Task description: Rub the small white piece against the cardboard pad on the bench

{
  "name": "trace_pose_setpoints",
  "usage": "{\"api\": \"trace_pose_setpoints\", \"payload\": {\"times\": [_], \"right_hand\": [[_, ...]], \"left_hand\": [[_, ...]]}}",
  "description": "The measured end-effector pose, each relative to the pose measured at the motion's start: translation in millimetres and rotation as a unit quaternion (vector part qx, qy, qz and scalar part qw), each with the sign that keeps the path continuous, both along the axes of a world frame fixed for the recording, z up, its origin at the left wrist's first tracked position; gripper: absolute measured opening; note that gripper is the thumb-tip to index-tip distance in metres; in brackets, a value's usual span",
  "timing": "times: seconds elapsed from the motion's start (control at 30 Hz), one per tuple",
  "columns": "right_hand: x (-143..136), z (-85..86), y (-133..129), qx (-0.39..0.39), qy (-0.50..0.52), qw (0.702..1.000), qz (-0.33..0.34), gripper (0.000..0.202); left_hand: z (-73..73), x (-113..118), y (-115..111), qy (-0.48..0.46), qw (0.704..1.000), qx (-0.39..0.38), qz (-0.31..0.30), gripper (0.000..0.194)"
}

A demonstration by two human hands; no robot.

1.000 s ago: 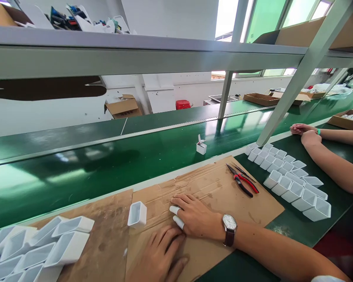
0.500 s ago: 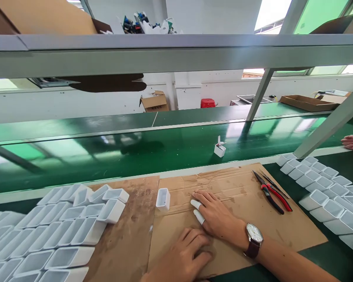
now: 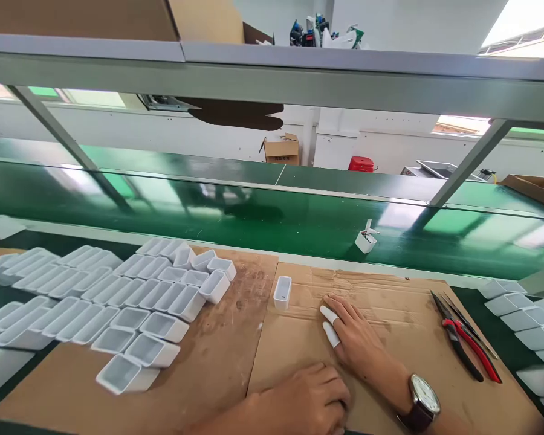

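Note:
My right hand [image 3: 356,338] lies flat on the cardboard sheet [image 3: 312,338], fingers stretched out and nothing held. Two of its fingers wear white covers, and a watch [image 3: 424,396] is on the wrist. Beside it, nearer to me, my left hand [image 3: 315,399] rests with its fingers curled in; no object shows in it. A small white open-topped plastic case [image 3: 282,293] stands on the cardboard, left of my right hand and touched by neither. Red-and-black pliers [image 3: 465,344] lie to the right, with tweezers [image 3: 474,329] alongside.
Many white cases [image 3: 136,302] stand in rows at the left, more cases [image 3: 530,320] at the right. On the green belt [image 3: 254,223] beyond sits a white case with parts sticking out [image 3: 366,240]. A shelf beam [image 3: 299,84] crosses above.
The view has swung left, so things appear further right and more cases show at the left. My left hand has turned and its fingers have curled in; my right hand stays flat.

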State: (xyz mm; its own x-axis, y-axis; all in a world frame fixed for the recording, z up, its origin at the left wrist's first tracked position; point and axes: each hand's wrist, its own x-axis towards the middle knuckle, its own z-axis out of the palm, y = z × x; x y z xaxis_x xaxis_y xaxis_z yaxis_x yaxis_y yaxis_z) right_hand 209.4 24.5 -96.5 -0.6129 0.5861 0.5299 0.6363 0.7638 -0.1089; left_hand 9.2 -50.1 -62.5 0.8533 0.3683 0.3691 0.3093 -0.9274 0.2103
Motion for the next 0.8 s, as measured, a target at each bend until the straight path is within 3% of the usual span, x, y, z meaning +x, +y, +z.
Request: {"api": "trace_pose_setpoints", "payload": {"times": [0.33,0.57,0.67,0.8], "right_hand": [[1,-5.4,0,-0.01,0.013,1.0,-0.001,0.047],[-1,-1.4,0,-0.013,0.01,1.0,0.002,0.045],[-2,3.4,0,-0.006,0.013,1.0,0.005,0.049],[-2,9.3,-1,0.003,0.016,1.0,0.004,0.051]], "left_hand": [[12.2,1,1,0.041,0.999,-0.021,-0.002,0.02],[19.2,-3,2,0.003,1.0,-0.021,0.005,0.022],[24.0,-7,5,-0.016,0.999,-0.003,0.032,0.028],[33.0,-12,9,-0.026,0.996,-0.003,0.082,0.019]]}}
